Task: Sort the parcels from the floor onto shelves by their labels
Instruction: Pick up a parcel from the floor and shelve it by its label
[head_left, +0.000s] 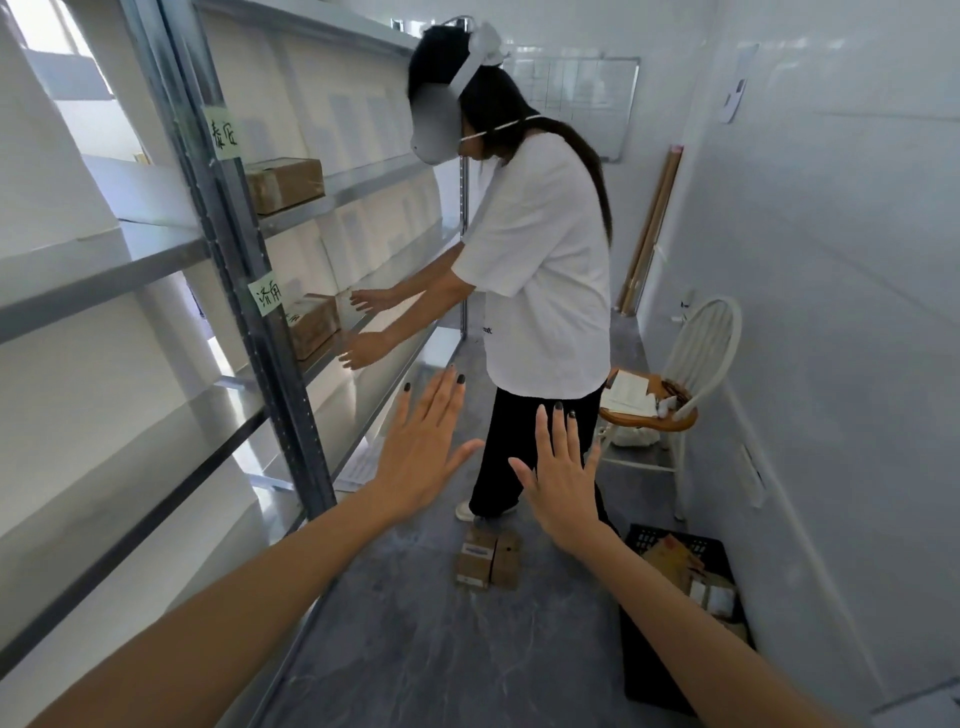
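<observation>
Head view is showing our left hand (423, 452) and our right hand (563, 480) reaching out over the grey floor (415, 623), both spread flat with fingers apart and gripping nothing. Two small brown parcels (488, 558) are lying side by side on the floor just beyond our right hand, near the feet of a second person (540, 270) in a white shirt and black trousers. That person is standing beside the metal shelving (249, 270) on our left and is stretching both hands toward a parcel on the lower shelf (311, 325), just beside it; we cannot tell whether they are touching it. Another parcel on the upper shelf (285, 184) is sitting close to the upright post. Green labels (265, 299) with handwritten characters are sticking to that post, one at each of those two shelf levels. At the right, a black crate (675, 545) is resting on the floor against the wall and is holding more cardboard packages. Farther back, a white chair (696, 364) is standing near the wall with papers lying on its wooden seat.
</observation>
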